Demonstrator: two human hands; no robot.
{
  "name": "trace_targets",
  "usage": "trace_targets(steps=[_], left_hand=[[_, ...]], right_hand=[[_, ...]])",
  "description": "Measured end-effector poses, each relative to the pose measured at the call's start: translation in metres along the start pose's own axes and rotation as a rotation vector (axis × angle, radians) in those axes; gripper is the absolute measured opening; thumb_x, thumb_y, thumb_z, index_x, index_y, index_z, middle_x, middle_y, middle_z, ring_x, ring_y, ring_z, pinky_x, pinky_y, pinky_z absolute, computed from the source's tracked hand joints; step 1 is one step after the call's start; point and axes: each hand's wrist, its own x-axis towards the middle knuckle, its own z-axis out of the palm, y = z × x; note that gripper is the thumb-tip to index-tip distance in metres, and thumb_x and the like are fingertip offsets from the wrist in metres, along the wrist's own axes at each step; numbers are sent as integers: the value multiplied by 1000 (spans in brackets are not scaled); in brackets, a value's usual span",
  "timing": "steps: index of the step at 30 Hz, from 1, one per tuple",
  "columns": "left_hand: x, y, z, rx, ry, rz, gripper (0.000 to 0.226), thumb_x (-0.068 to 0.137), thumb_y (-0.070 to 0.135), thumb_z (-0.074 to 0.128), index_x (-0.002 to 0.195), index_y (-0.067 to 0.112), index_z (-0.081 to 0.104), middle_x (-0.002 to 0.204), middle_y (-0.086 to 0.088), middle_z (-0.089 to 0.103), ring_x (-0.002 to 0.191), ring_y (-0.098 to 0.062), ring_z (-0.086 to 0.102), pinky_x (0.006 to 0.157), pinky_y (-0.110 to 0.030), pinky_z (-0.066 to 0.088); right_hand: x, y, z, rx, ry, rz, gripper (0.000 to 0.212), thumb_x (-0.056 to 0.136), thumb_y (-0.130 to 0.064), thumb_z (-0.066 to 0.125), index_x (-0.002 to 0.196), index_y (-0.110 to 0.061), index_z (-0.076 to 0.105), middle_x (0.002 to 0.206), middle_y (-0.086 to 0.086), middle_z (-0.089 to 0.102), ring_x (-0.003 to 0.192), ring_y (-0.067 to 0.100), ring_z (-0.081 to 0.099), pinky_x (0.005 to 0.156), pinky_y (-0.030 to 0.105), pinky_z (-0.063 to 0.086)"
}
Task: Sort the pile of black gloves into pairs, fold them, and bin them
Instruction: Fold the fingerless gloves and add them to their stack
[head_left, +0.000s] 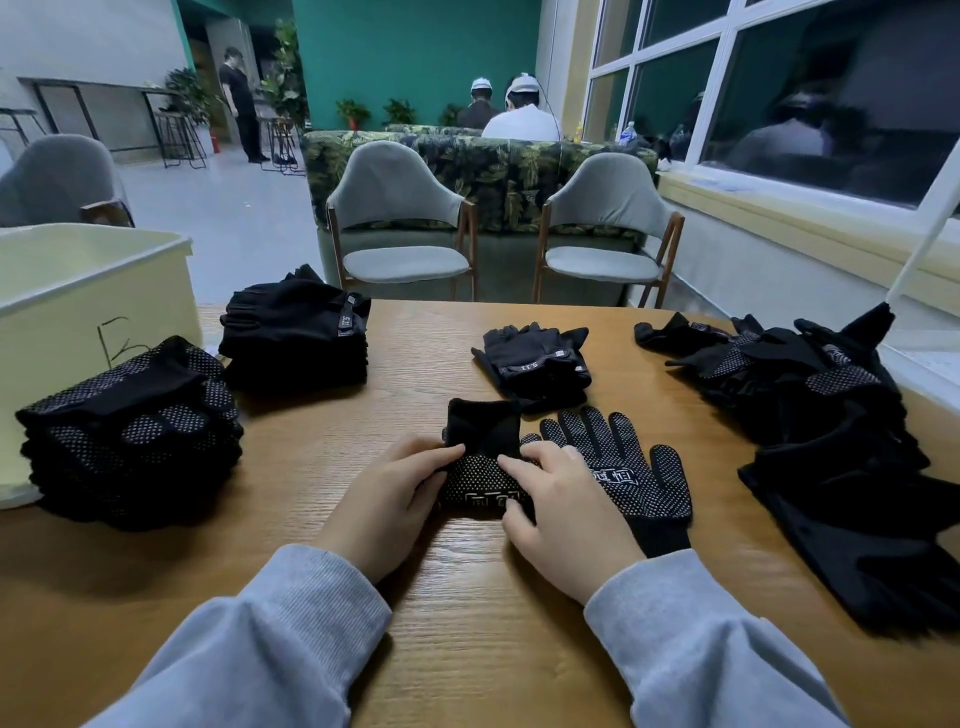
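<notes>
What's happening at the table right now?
A person is folding a dotted black glove at the table's middle, left hand and right hand both pinching it. Its mate lies flat beside the right hand. Folded stacks sit on the left by the cream bin, a small strapped bundle lies ahead, and the unsorted pile waits on the right.

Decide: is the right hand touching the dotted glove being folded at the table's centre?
Touching. The head view shows the right hand with fingers lying on the folded dotted glove.
</notes>
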Motion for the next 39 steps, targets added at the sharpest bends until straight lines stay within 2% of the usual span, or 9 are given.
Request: trace_targets(steps=[6,9,13,18,20,23,30,34,39], left_hand=[[-1,6,-1,160,116,-33,23,85,21,57,102,16,71,100,1,58,91,-18,56,80,-33,48],[-7,15,-10,180,171,-75,10,83,18,68,93,18,70,86,9,50,79,-11,52,69,-19,41],[-21,28,-15,178,81,-183,8,87,26,62,95,29,63,73,21,47,71,4,46,64,-12,34],[-31,39,-11,61,40,-352,17,88,32,60,103,38,58,78,19,58,68,2,51,78,-28,44],[-33,41,-11,-53,83,-389,21,87,28,62,105,35,58,83,18,62,64,0,56,76,-26,48],[-36,43,-10,-180,188,-383,25,87,20,63,108,31,56,91,14,63,77,4,59,72,-13,45],[-36,51,-20,-544,437,-416,25,89,13,58,98,36,54,99,7,60,79,-6,65,76,-42,55],[-36,52,-32,-575,502,-370,25,90,9,55,98,32,51,100,6,59,77,4,63,65,-13,50],[-46,42,-53,-509,505,-356,26,89,6,57,101,29,54,103,5,62,89,-9,64,75,-20,52]], right_hand=[[1,-4,2,-120,6,48,49,89,-39,46,137,-30,42,146,-4,25,132,17,17,108,37,21],[0,-4,8,-109,108,-20,44,76,-34,52,119,-26,59,127,-5,52,120,15,36,98,42,35],[1,-1,8,-29,31,-43,34,91,-28,46,125,-26,50,123,-13,50,120,7,41,105,29,19],[8,-12,12,1,194,8,16,79,-29,53,89,-23,65,90,-9,65,103,16,58,95,29,23],[8,-17,15,40,289,-6,14,75,-32,56,80,-24,66,81,-11,65,98,14,60,93,31,25],[5,-29,13,184,334,-11,23,81,-38,50,86,-24,67,86,-12,65,92,3,52,92,35,36],[7,-61,15,441,378,-81,26,82,-39,53,92,-21,69,89,-10,68,87,3,55,87,38,47],[6,-70,16,505,180,-259,34,88,-35,47,109,-17,67,107,-4,68,105,8,56,94,37,44],[7,-85,18,574,181,-371,30,88,-22,48,107,-13,69,111,-3,68,109,5,56,95,30,46]])
